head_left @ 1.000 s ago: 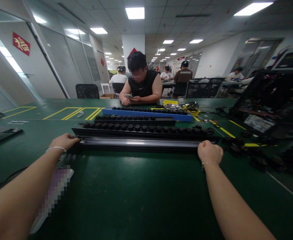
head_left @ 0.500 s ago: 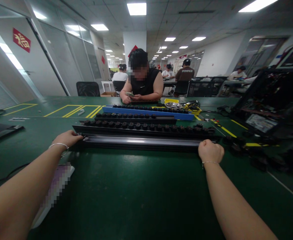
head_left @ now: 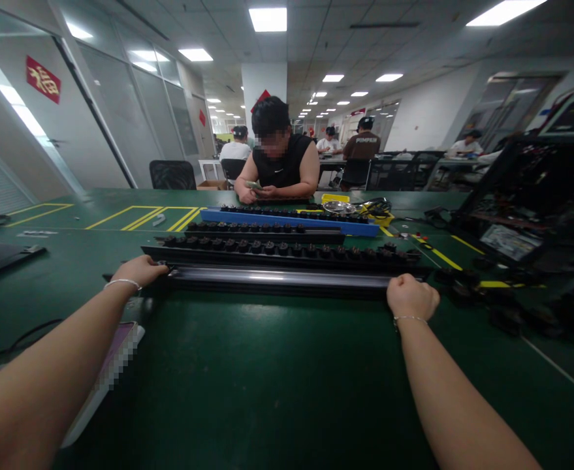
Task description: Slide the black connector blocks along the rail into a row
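Note:
A long black rail (head_left: 277, 279) with a shiny top lies across the green table in front of me. My left hand (head_left: 141, 269) grips its left end, fingers curled over it. My right hand (head_left: 411, 297) is a closed fist around its right end. Directly behind it lies a second black rail (head_left: 277, 251) carrying a row of several black knobs. Further back are a shorter black knobbed rail (head_left: 264, 230) and a blue rail (head_left: 291, 220).
A phone (head_left: 105, 372) lies by my left forearm. Loose black parts (head_left: 512, 313) are scattered at the right, below a black rack (head_left: 531, 196). A person sits opposite holding a phone (head_left: 253, 186). A metal bowl (head_left: 338, 207) and yellow box (head_left: 334, 198) stand beyond the blue rail.
My left hand has slid a little to the right along the rail's left end. My right hand and the rail have hardly moved.

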Available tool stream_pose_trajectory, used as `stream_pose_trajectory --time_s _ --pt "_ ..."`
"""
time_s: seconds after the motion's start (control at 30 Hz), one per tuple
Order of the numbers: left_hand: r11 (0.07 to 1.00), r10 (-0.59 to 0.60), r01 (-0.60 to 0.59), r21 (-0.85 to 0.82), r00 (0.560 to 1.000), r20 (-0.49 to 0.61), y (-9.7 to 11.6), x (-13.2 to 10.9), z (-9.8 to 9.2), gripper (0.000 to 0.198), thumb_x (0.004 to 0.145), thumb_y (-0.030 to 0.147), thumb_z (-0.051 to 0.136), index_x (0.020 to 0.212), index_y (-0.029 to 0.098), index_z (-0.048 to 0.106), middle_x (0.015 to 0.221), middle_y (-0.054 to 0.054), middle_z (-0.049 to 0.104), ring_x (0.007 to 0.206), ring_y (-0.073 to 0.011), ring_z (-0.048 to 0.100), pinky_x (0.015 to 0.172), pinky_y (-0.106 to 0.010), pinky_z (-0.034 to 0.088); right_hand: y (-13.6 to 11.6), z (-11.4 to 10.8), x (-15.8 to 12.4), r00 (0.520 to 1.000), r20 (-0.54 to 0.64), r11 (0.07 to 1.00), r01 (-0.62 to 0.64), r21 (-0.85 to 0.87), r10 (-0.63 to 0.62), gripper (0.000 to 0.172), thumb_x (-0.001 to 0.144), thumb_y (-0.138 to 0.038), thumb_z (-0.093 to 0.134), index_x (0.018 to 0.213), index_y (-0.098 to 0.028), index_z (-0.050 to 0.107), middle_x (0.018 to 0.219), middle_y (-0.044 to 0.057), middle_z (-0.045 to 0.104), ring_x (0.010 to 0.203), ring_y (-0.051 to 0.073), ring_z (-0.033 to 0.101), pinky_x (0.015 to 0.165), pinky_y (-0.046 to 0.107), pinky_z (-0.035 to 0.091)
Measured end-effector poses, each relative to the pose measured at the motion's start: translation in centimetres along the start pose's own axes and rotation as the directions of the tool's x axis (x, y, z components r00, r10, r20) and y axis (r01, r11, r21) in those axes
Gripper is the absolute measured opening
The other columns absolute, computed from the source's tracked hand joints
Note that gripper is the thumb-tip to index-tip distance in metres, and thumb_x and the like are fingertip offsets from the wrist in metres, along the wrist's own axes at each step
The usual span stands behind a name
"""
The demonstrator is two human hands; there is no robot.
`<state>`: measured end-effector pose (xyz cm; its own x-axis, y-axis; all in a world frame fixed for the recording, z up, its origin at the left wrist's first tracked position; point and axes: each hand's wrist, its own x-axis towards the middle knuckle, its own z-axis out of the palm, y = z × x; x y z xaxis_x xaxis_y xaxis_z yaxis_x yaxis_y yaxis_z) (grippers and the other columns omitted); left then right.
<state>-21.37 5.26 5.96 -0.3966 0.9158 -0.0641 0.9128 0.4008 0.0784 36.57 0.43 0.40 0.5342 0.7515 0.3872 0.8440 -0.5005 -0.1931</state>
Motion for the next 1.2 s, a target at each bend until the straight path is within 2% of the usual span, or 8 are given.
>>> stream_pose_trajectory --time_s 0.2,0.83,1.2 --pt "1.000 -0.004 0.004 -0.001 1.000 -0.014 0.3 -0.1 0.0 0.045 0.070 0.054 0.048 0.087 0.015 0.059 0.095 -0.013 0.067 0.088 -0.0273 0.062 0.067 -0.030 0.045 0.1 0.3 0.0 0.997 -0.069 1.000 -0.028 0.010 0.028 0.037 0.080 -0.024 0.035 0.083 -0.013 0.070 0.068 0.011 0.062 0.070 0.021 0.052 0.073 0.034 0.031" --pt "0.999 0.048 -0.048 -0.020 0.999 0.002 1.6 0.0 0.9 0.043 0.071 0.055 0.049 0.086 0.015 0.057 0.095 -0.013 0.065 0.087 -0.0260 0.061 0.067 -0.029 0.044 0.4 0.7 0.0 0.997 -0.073 1.000 -0.002 0.006 0.003 0.036 0.080 -0.024 0.034 0.082 -0.013 0.069 0.066 0.010 0.061 0.068 0.020 0.050 0.074 0.034 0.031" --pt "0.999 0.047 -0.047 -0.010 0.999 0.008 2.6 -1.0 0.4 0.041 0.071 0.054 0.048 0.085 0.016 0.056 0.095 -0.012 0.065 0.088 -0.0264 0.060 0.066 -0.029 0.043 0.3 0.6 0.1 0.997 -0.082 1.000 0.000 -0.007 -0.001 0.036 0.080 -0.024 0.035 0.084 -0.013 0.069 0.068 0.011 0.063 0.067 0.020 0.051 0.071 0.033 0.030"
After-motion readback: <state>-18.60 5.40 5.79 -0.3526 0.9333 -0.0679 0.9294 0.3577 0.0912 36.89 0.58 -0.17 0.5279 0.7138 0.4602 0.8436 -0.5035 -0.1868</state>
